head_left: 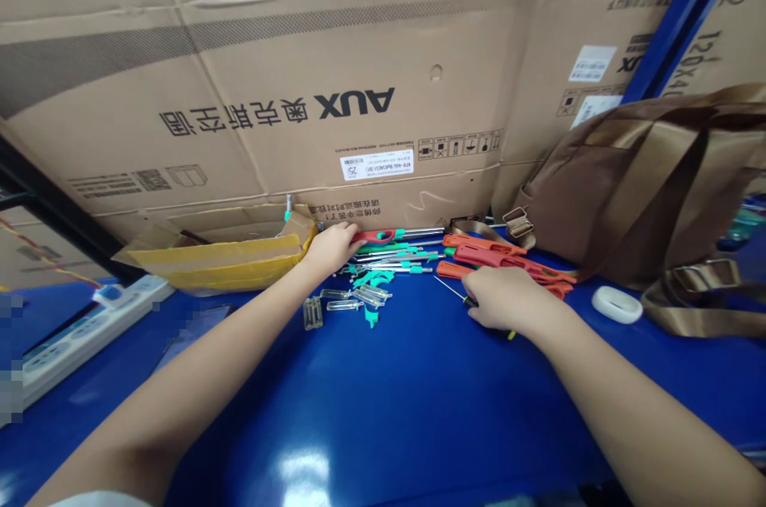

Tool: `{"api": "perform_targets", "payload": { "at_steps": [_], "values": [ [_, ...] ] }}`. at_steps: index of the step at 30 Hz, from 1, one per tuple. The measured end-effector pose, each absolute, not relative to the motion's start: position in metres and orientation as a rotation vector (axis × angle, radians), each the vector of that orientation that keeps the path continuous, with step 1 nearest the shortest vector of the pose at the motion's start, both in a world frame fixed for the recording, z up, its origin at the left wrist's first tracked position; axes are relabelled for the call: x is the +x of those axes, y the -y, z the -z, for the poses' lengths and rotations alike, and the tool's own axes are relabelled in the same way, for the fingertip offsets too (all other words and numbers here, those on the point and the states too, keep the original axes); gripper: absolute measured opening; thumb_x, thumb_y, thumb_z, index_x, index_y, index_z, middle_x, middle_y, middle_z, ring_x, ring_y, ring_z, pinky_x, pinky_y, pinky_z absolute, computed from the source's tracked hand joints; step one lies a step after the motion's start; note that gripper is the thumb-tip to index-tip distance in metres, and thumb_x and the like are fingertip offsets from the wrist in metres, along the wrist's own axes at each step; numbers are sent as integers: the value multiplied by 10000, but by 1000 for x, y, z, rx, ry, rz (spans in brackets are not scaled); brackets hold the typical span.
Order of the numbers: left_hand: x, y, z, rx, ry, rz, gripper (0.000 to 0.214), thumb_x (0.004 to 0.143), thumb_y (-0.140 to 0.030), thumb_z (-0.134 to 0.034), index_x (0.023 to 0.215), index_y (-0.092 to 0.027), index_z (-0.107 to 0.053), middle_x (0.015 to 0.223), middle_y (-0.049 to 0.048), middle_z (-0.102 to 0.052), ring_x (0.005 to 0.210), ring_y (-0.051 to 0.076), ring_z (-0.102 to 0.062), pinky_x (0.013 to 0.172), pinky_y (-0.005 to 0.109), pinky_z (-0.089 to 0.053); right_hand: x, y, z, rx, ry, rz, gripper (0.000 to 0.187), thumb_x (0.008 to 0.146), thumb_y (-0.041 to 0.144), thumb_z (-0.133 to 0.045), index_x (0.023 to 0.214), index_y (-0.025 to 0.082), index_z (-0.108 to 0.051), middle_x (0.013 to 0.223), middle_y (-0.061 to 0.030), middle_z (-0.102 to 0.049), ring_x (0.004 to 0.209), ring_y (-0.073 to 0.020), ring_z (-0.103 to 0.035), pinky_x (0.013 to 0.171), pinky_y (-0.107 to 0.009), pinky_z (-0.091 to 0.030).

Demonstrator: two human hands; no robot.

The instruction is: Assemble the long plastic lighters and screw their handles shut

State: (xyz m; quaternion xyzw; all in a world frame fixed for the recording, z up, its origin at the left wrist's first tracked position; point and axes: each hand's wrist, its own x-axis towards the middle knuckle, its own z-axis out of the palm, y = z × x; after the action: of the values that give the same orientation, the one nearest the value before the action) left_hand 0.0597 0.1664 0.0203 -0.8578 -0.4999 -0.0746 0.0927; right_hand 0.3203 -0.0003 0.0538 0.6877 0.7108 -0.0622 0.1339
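Observation:
My left hand (335,247) is closed around the rear of a red long-nosed lighter (383,236), whose metal tube points right. Beneath and in front of it lie metal lighter tubes (412,258), small teal plastic pieces (374,279) and several clear fuel tanks (339,305). In my right hand (503,297) is a screwdriver (452,289), its thin shaft pointing to the upper left and its handle mostly hidden by my fingers. Just behind that hand, orange and red lighter casings (496,253) lie in a heap.
A yellow-edged paper packet (221,263) stands open at the left, near a white power strip (89,339). To the right are a brown backpack (634,180) and a white oval object (616,305). Large cardboard boxes (269,52) rise behind the blue table (383,403).

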Motion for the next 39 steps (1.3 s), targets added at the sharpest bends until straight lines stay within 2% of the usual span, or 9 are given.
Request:
{"api": "perform_targets", "payload": {
  "at_steps": [6,12,15,20,25,30,32,36,39],
  "values": [
    [64,-166,-21,-2461,1536,206,344,994,-363,-623,1273,-162,-610,1272,109,-633,1085,235,-654,919,443,-583,322,0,-53,1969,-2108,169,103,759,121,-648,817,185,-703,873,-129,-757,789,-291,-714,606,-322,-411],
    [62,-166,-20,-2385,1469,235,339,994,-363,-622,1269,-165,-614,1279,109,-630,1099,238,-649,931,449,-578,327,-13,-47,2124,-2201,-28,290,966,230,-455,1169,162,-651,1244,-184,-694,1053,-311,-691,743,-358,-485],
    [61,-164,-17,-2413,1374,238,328,997,-357,-619,1266,-170,-617,1290,110,-627,1108,238,-646,941,451,-575,329,-21,-41,2172,-2136,-23,324,960,196,-497,1253,130,-619,1231,-203,-691,1053,-325,-694,749,-378,-520],
    [58,-162,-11,-2455,1293,248,327,998,-358,-616,1266,-171,-617,1289,110,-627,1104,236,-647,939,449,-576,332,-30,-32,2146,-2069,37,268,970,308,-636,1182,144,-653,1135,-108,-698,987,-229,-686,833,-396,-574],
    [53,-164,-9,-2478,1289,287,331,998,-358,-617,1270,-170,-615,1290,110,-627,1103,236,-647,937,449,-576,332,-33,-31,2086,-2256,-36,194,890,173,-616,1068,137,-684,1106,-176,-707,1021,-312,-678,778,-384,-518],
    [54,-164,-6,-2477,1306,334,337,997,-356,-618,1277,-169,-611,1294,112,-624,1105,238,-646,935,450,-577,317,-24,-37,1778,-2682,-139,243,908,215,-582,1131,173,-670,1241,-123,-655,1209,-296,-554,1017,-424,-392],
    [56,-164,-4,-2471,1321,353,347,995,-357,-621,1286,-167,-605,1302,113,-619,1112,242,-644,937,454,-576,308,-18,-35,1656,-2797,-119,242,895,237,-613,1126,190,-667,1219,-91,-655,1175,-268,-555,1019,-403,-381],
    [58,-165,-1,-2490,1368,340,357,992,-358,-626,1290,-163,-601,1293,113,-621,1103,242,-648,927,452,-580,290,-7,-19,1281,-3062,198,184,856,218,-670,1038,192,-677,1059,-62,-664,1059,-248,-583,955,-387,-423],
    [59,-167,-1,-2513,1418,295,354,994,-360,-624,1287,-163,-603,1287,112,-625,1096,239,-650,925,450,-581,283,-2,-9,1166,-3040,397,215,914,257,-639,1117,199,-676,1069,-67,-665,1029,-246,-608,925,-392,-455]
  ]
}}
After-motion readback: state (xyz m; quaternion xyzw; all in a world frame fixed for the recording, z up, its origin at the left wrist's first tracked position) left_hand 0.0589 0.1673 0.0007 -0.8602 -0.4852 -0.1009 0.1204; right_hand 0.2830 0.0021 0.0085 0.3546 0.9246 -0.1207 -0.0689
